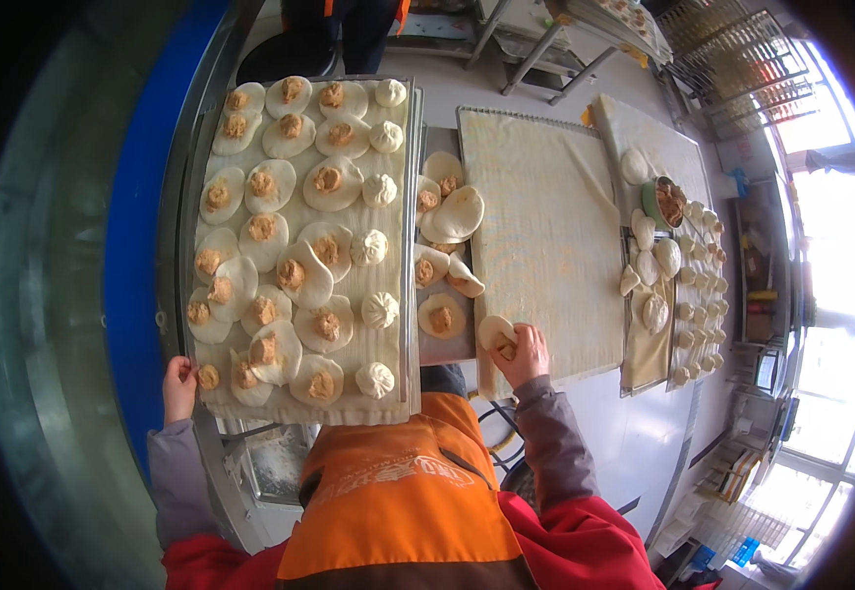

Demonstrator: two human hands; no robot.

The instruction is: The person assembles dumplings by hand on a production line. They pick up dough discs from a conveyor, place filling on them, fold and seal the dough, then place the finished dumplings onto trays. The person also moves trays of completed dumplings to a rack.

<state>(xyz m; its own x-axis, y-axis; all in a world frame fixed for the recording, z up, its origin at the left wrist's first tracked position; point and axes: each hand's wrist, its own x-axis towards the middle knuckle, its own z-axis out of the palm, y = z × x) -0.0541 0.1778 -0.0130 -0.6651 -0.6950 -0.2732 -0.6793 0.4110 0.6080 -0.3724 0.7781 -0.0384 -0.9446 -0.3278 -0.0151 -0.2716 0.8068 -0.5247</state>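
Note:
My left hand (pixel 179 386) grips the near left corner of a cloth-lined tray (pixel 403 246). The tray carries several flat dough rounds topped with brown filling (pixel 327 180) and a column of pleated buns (pixel 380 310) along its right side. My right hand (pixel 522 354) holds a filled dough round (pixel 496 333) at the near left edge of an empty cloth-covered tray (pixel 545 236). Between the two trays lie more filled rounds (pixel 442 317) and a bare wrapper (pixel 457 213).
To the right, a cloth (pixel 648 344) holds dough pieces, a green bowl of filling (pixel 665 204) and a tray of small dough lumps (pixel 693 315). A blue curved wall (pixel 137 226) runs along the left. Metal racks (pixel 742 59) stand at the far right; a person's legs (pixel 358 29) are at the top.

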